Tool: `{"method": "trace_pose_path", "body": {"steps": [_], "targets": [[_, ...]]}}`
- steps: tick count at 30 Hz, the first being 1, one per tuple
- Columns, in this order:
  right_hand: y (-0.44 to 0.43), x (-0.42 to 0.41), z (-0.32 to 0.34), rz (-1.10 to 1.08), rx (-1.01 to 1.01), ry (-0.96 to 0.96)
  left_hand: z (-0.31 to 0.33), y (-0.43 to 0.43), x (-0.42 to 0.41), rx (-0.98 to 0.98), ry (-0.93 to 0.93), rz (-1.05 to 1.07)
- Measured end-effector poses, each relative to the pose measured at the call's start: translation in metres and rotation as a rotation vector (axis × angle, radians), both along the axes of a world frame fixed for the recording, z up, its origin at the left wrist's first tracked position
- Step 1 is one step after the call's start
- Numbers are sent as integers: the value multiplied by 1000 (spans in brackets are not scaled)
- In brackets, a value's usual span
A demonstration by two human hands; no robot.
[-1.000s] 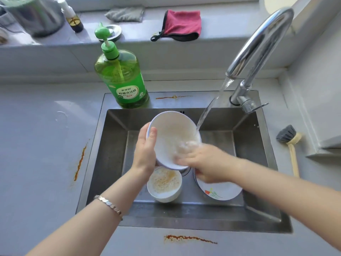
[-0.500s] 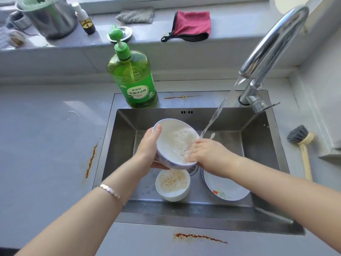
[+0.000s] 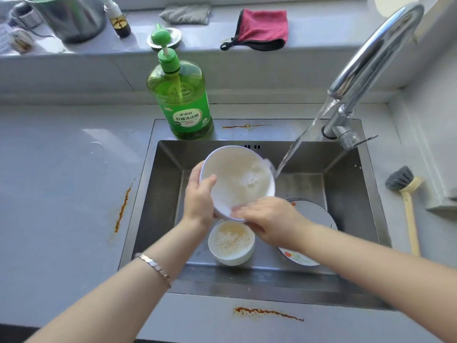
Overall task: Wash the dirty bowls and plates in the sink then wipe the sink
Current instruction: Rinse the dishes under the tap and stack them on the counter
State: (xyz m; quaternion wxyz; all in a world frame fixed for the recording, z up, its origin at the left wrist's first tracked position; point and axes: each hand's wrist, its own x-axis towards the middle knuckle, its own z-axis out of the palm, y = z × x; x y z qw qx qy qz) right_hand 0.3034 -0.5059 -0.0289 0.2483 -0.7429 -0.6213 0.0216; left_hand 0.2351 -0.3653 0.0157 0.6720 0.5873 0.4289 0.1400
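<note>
Brushed steel sink [image 3: 158, 194], glossy chrome tap [image 3: 376, 50], smooth glazed white bowl [image 3: 237, 179].

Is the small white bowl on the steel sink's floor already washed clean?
No, yellowish crumbly residue covers the inside of the small white bowl in the steel sink.

The person is wearing a slim silver-coloured bracelet [image 3: 154, 267], which is sitting round the left wrist. Its small flat links are overlapping one another like scales and are catching the light. The left forearm [image 3: 118, 293] and the right forearm [image 3: 383, 263] are showing bare along their whole visible length, and the left hand [image 3: 199, 206] and right hand [image 3: 269, 219] are showing bare as well.
</note>
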Motion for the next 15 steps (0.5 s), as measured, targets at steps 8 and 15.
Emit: {"method": "trace_pose_path", "body": {"steps": [8, 15], "targets": [[19, 80, 18, 450, -319, -515, 17, 25, 2, -185, 371, -437], [6, 63, -4, 247, -628, -490, 17, 48, 14, 337, 576, -611]]}}
